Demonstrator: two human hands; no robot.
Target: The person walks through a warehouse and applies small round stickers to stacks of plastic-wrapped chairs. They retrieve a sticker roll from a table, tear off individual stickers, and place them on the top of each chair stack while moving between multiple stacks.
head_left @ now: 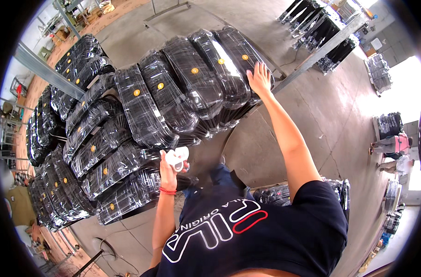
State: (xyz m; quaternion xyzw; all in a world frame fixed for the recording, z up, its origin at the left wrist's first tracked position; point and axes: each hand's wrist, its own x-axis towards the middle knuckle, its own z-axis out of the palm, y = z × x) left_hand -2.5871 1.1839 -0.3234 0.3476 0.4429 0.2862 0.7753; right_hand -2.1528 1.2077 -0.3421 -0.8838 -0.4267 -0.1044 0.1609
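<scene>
My left hand [168, 174], with a red bracelet at its wrist, is closed around a small white roll [175, 159] with a hollow core. It may be more than one roll; I cannot tell. My right hand [260, 79] lies with its fingers stretched out on the end bundle [238, 51] of a row. This bundle is long, black and wrapped in clear shiny plastic, with a round orange sticker [245, 57] near the hand. Beside it lie several alike bundles, among them one [146, 104] at the row's left end, each with an orange sticker.
More wrapped black bundles [104, 173] are stacked to the left, around a metal post [48, 69]. A slanting metal bar [321, 51] rises beyond my right hand. Black goods hang on racks [317, 32] at the far right. Two people [394, 145] are at the right. A round-based stand [103, 249] is at lower left.
</scene>
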